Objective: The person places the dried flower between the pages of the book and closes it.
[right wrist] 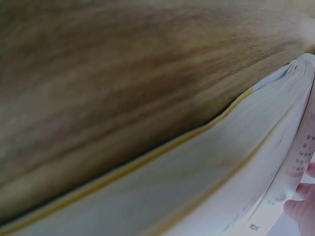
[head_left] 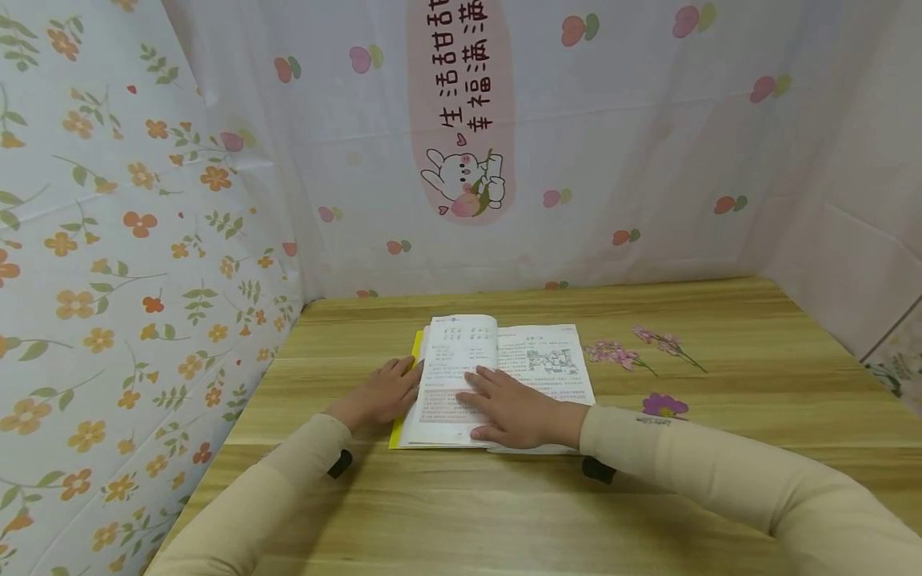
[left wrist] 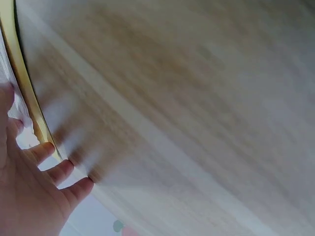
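Sitting around mid-frame, there's one open book with white printed pages and a yellow cover (head_left: 454, 356), page tops toward the upper frame, spread longest left to right. Two hands on it: left hand (head_left: 385, 392) loosely extended, touching the left edge; right hand (head_left: 515, 412) fanned across the pages. Right of centre, two pink flower sprigs (head_left: 612, 353) plus one purple flower with a yellow centre (head_left: 664, 405), all on one wood-grain table (head_left: 432, 512).

"生活甜甜", "幸福满满" on the cloth backdrop (head_left: 536, 144)
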Available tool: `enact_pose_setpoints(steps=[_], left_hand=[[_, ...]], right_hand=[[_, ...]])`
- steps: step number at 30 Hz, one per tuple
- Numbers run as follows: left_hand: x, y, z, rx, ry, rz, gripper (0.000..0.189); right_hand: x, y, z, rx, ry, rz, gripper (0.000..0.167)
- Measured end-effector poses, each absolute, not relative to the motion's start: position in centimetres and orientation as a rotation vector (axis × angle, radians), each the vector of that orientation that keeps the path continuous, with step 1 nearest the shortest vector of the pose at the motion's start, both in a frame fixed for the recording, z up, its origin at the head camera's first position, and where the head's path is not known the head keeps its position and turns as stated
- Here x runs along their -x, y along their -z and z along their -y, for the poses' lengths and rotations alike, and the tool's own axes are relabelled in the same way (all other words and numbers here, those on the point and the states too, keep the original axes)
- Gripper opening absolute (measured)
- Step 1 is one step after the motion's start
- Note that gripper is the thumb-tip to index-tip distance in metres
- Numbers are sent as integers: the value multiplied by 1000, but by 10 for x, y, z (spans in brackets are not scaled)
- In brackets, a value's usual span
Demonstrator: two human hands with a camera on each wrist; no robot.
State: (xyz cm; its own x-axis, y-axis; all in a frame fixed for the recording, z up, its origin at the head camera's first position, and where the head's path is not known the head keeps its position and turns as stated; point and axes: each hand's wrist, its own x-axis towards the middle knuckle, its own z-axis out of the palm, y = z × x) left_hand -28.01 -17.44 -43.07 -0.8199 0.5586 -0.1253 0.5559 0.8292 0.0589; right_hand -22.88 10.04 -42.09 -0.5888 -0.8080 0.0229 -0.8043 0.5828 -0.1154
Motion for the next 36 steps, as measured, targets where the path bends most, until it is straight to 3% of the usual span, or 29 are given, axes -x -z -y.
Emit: enact_pose_setpoints(steps=[5,12,26,36], left_hand=[[280,427,175,-877,-117,-2885,54],[280,424,165,-648,-250,-2977,58],[281,429,154,-801,32,-2864,82],[276,431,154,-822,107,-2869,83]], right_hand=[[229,424,-98,1414,141,-2770,61],[230,426,-96,1472,86,-2778,55],[231,420,-86,1394,-15,-2728,53],[230,416,-84,1366,-58,-2718,53]])
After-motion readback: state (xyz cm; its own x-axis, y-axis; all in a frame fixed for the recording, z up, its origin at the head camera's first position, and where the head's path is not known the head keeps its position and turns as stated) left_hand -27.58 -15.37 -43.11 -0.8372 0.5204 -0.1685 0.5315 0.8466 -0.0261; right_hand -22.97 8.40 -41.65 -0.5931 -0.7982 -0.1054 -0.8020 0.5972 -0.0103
